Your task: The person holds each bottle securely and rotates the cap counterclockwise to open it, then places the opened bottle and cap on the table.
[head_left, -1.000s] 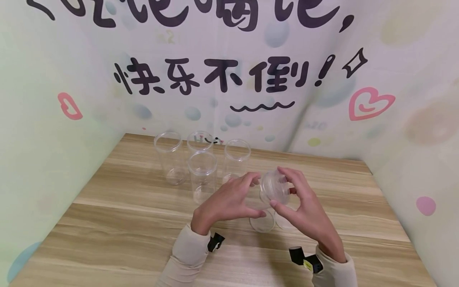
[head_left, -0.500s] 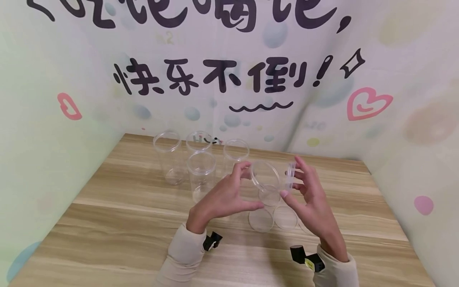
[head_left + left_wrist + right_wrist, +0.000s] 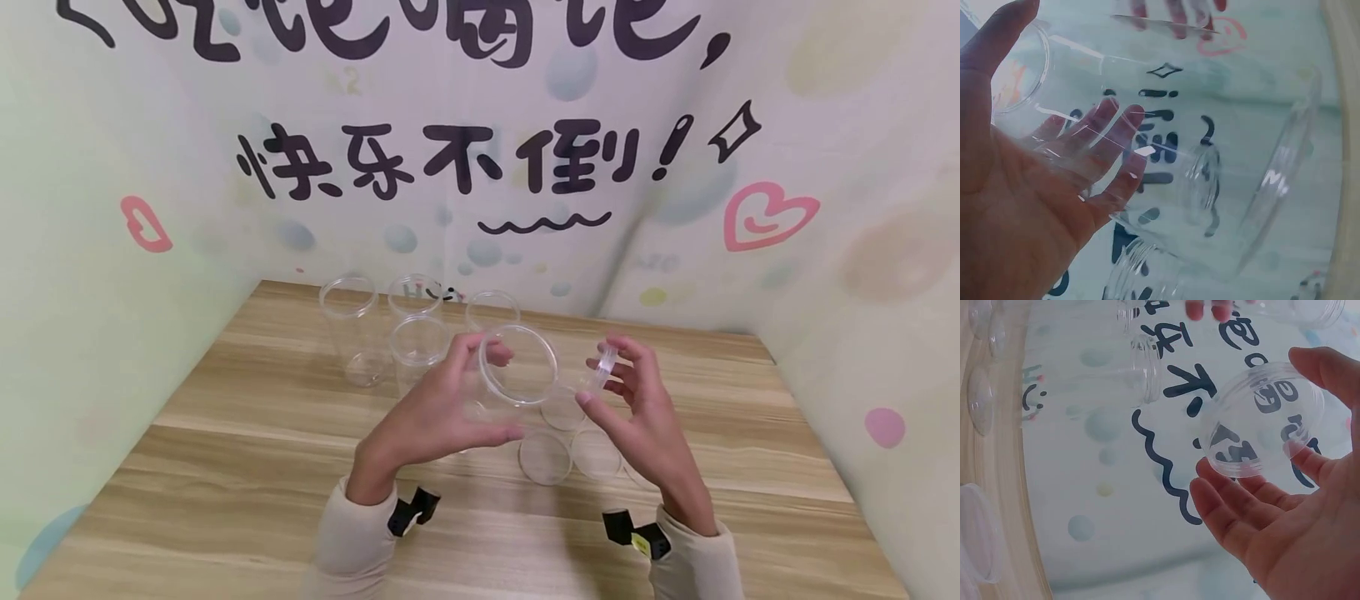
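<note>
My left hand (image 3: 423,408) grips a clear plastic jar (image 3: 517,367) by its side, above the table. The jar is tilted, its wide uncovered mouth turned toward the right and the head camera. In the left wrist view the jar (image 3: 1147,150) lies between thumb and fingers, and it looks see-through with nothing inside. My right hand (image 3: 645,417) pinches a round clear lid (image 3: 602,367) by its rim, standing on edge, apart from the jar's mouth. In the right wrist view the lid (image 3: 1263,422) shows thumb on one side and fingers on the other.
Several tall clear jars (image 3: 352,333) stand uncovered at the back left of the wooden table (image 3: 247,467). Several flat clear lids (image 3: 545,457) lie on the tabletop below my hands. A printed cloth wall (image 3: 375,242) closes off the back and sides.
The lid and the jar's mouth, overlapping a second ago, are now apart. My left hand has moved left with the jar, its mouth now turned more toward the head camera.
</note>
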`<state>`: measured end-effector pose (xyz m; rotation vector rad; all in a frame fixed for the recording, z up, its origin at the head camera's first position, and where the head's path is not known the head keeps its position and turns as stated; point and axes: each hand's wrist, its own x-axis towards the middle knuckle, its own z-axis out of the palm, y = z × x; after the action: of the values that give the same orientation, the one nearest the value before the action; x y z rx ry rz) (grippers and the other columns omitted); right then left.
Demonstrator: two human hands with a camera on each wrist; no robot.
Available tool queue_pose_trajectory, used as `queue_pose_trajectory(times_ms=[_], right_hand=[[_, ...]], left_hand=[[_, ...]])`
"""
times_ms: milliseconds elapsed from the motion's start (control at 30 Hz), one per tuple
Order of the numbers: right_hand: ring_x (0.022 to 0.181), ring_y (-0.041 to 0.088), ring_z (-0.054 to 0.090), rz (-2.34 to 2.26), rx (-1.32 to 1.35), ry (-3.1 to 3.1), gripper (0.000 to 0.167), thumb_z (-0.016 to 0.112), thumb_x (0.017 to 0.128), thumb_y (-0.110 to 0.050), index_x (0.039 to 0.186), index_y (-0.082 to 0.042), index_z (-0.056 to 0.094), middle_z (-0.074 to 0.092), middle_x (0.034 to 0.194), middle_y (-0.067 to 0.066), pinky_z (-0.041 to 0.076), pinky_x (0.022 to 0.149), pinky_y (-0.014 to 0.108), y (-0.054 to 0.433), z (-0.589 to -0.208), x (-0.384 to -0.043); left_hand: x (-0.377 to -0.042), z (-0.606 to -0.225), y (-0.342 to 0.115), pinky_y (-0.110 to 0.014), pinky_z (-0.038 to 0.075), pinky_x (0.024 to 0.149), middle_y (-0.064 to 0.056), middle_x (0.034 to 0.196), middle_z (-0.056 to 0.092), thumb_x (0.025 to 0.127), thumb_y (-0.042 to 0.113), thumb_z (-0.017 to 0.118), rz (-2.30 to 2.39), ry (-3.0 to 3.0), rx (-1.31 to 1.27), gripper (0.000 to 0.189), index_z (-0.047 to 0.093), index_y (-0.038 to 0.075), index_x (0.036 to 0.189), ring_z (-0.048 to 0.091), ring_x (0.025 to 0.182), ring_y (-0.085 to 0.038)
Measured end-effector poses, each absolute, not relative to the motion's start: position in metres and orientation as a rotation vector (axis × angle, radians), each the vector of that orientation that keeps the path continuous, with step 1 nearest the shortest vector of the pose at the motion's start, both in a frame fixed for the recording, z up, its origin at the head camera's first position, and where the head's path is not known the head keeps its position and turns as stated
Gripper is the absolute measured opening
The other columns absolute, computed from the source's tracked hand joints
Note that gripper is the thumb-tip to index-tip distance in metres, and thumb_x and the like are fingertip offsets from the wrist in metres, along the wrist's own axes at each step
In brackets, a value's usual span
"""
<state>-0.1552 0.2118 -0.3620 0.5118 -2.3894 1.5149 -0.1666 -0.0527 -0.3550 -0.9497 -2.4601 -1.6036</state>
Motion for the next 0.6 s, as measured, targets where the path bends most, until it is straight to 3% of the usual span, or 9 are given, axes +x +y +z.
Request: queue_pose_trajectory(times_ms=[233,400,600], right_hand=[[0.117,0.007,0.057,1.522,0.481,-2.414,0.059,0.074,0.086,-0.003,0.134,-0.003,0.039,0.052,0.129,0.001,0.045,0.094,0.018,0.209,-0.370,-0.161],[0.119,0.019,0.057,1.521,0.465,-2.453,0.057,0.076,0.085,-0.007,0.130,-0.003,0.041,0.055,0.129,0.001,0.046,0.094,0.022,0.207,-0.377,-0.165],[0.117,0.019,0.055,1.429,0.444,-2.526,0.062,0.078,0.085,-0.015,0.134,-0.006,0.041,0.056,0.131,0.002,0.050,0.090,0.026,0.206,-0.380,-0.167]], left_hand=[[-0.163,-0.349,-0.077,-0.046,0.042,0.106,-0.002,0.137,0.055,0.071,0.020,0.090,-1.626,-2.369,-0.875,0.089,0.034,0.015,0.140,0.052,0.128,-0.018],[-0.159,-0.344,-0.100,-0.052,0.039,0.107,-0.006,0.136,0.053,0.069,0.015,0.091,-1.624,-2.329,-0.815,0.090,0.038,0.014,0.142,0.051,0.127,-0.023],[-0.152,-0.340,-0.128,-0.054,0.040,0.100,-0.006,0.138,0.044,0.064,0.006,0.090,-1.565,-2.273,-0.711,0.096,0.038,0.013,0.145,0.046,0.125,-0.030]])
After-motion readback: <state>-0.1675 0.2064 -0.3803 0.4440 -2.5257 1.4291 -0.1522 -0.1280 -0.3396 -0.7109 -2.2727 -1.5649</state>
